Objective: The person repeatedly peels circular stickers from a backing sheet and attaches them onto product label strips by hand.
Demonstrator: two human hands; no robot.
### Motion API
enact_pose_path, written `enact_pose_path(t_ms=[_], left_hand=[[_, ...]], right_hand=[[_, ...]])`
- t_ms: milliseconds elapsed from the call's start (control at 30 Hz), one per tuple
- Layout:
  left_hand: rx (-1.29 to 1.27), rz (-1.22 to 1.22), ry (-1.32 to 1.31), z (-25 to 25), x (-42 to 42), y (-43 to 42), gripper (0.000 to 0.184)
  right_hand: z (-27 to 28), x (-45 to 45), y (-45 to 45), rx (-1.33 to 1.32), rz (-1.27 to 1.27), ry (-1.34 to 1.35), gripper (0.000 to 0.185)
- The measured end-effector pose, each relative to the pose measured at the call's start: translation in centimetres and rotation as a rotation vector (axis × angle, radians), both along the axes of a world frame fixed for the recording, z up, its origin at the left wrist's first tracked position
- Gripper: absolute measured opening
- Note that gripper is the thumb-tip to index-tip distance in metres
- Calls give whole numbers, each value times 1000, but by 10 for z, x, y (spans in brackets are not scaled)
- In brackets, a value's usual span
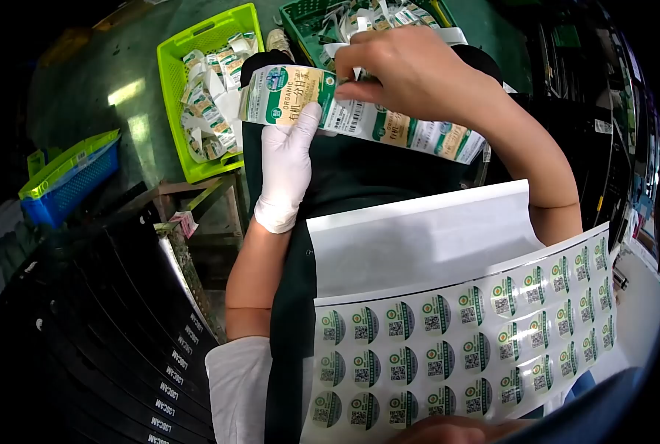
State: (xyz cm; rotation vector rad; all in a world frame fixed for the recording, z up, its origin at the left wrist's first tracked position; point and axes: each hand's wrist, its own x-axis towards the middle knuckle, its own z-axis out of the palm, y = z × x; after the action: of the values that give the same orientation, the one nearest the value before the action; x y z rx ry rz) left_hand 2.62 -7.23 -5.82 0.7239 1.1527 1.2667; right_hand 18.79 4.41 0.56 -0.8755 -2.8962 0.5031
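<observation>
My left hand [285, 166], in a white glove, holds a strip of printed paper labels [293, 100] near its left end, with the thumb on the front. The labels are green, cream and white, with ORGANIC and a barcode printed on them. My right hand [408, 74] is bare and bent over the strip's upper edge. Its thumb and curled fingers close at the strip; the exact fingertip contact is partly hidden. The strip runs on below that hand to the right. Nearer to me, a sheet of round green QR-code stickers [456, 337] spreads beneath my right forearm, with bare white backing at its far side.
A lime-green crate [169, 89] with similar labels stands beyond my left hand. Behind my right hand is a dark green crate [293, 18], also holding labels. A blue basket [86, 181] sits at the far left. Black LOSCAM crates [123, 348] are stacked at lower left.
</observation>
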Motion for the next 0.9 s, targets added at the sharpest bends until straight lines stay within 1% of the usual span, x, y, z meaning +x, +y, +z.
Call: enact_pose_path(t_ms=[100, 133, 200, 233, 267, 300, 333, 367, 433, 467, 500, 533, 600, 633, 700, 767, 900], left_hand=[[49, -7, 16, -1, -1, 1, 26], [46, -19, 38, 0, -2, 0, 26], [67, -45, 92, 0, -4, 2, 29], [75, -17, -28, 2, -6, 2, 33], [82, 8, -149, 6, -6, 2, 36], [88, 32, -272, 9, -4, 2, 40], [142, 8, -464, 4, 1, -2, 51], [118, -2, -563, -7, 10, -7, 56], [97, -215, -113, -4, 37, -2, 49], [13, -218, -185, -6, 45, -3, 45], [-72, -221, -258, -8, 50, -3, 40], [-20, -171, -233, -11, 50, 2, 34], [-62, -104, -281, -5, 39, 7, 34], [-82, -88, -296, -2, 33, 11, 35], [-100, -40, -276, -3, 26, 14, 34], [-122, -25, -253, 1, 25, 15, 34], [-123, -65, -252, 2, 25, 13, 35]], right_hand=[[-6, 5, 20, 183, -175, 110, 30], [-1, 9, 26, -13, -187, 85, 34], [14, 12, 24, -277, -4, 75, 30], [18, 12, 21, -410, 87, 69, 28], [11, 8, 15, -452, 112, 148, 21], [23, 2, 12, -546, 94, 183, 17], [20, -2, 12, -535, 111, 278, 14], [17, -4, 13, -523, 128, 373, 12], [17, -10, 13, -460, 64, 396, 13], [18, -11, 15, -426, 33, 407, 14], [22, -7, 18, -438, 6, 352, 17], [29, 1, 23, -453, -21, 294, 24], [32, 17, 23, -316, -65, 366, 21], [43, 25, 25, -302, -38, 238, 25], [24, 31, 17, -71, 31, 315, 18], [19, 33, 10, -58, 86, 205, 25], [32, 22, -5, -40, 71, -69, 22]])
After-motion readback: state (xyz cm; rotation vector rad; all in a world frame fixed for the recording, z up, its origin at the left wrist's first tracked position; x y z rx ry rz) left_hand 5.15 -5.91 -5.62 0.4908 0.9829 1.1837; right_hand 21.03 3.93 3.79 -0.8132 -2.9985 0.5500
